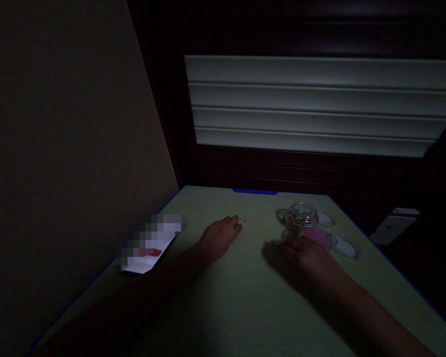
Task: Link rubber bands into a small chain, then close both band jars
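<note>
Dim light; from my post I make out a brown wall [67, 139] at left and pale slats [312, 104] in dark wood behind; below, the green table [215, 307], blue-edged; both forearms reach over it; the right hand [308, 255] is palm down beside the tub [314, 238] of pink bits, its fingers bent and close together, whether they pinch anything I cannot tell; the left hand [221, 237] is mid-table, fingers curled, tips at a tiny shiny piece [239, 223], a firm grip or mere touch I cannot tell; a white sheet [144, 260], partly pixelated, lies near the left edge; a white box [390, 228] with an apple mark sits off the right edge; the open clear jar [301, 213] of coloured loops is just behind the tub; two clear lids [345, 247] lie to their right; thin strands [250, 219] lie just past the left fingertips
</note>
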A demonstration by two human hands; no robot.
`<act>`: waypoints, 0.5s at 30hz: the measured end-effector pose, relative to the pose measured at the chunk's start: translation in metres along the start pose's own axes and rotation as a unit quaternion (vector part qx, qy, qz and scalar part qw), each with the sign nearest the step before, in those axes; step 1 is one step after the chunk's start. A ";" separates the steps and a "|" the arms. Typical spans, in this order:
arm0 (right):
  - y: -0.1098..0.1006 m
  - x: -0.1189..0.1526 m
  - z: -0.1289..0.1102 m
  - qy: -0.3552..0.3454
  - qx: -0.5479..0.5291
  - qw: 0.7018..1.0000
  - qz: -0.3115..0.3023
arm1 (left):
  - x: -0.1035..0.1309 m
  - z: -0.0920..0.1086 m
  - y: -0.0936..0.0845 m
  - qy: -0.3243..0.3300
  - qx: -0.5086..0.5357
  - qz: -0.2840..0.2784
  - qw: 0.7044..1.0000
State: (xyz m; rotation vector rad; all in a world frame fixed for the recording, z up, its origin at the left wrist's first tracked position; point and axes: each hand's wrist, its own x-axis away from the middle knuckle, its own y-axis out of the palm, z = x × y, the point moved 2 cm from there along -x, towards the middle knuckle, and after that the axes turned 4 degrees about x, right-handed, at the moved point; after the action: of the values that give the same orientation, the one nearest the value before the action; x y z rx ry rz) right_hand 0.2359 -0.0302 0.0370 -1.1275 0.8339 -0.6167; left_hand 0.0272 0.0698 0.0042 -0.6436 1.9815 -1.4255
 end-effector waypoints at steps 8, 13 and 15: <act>0.002 0.000 0.000 -0.003 0.003 1.000 0.005 | 0.001 0.001 0.002 -0.007 0.006 0.014 1.000; -0.001 -0.001 -0.005 0.001 -0.004 1.000 0.007 | 0.004 0.002 -0.005 -0.023 0.022 0.038 0.999; -0.002 -0.002 -0.007 0.000 -0.005 1.000 0.009 | 0.005 0.004 -0.008 -0.032 0.069 0.064 0.995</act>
State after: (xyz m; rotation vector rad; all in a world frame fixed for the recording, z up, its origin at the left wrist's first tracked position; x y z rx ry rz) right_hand 0.2293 -0.0331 0.0376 -1.1277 0.8457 -0.5986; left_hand 0.0275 0.0614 0.0098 -0.4861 1.8230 -1.4317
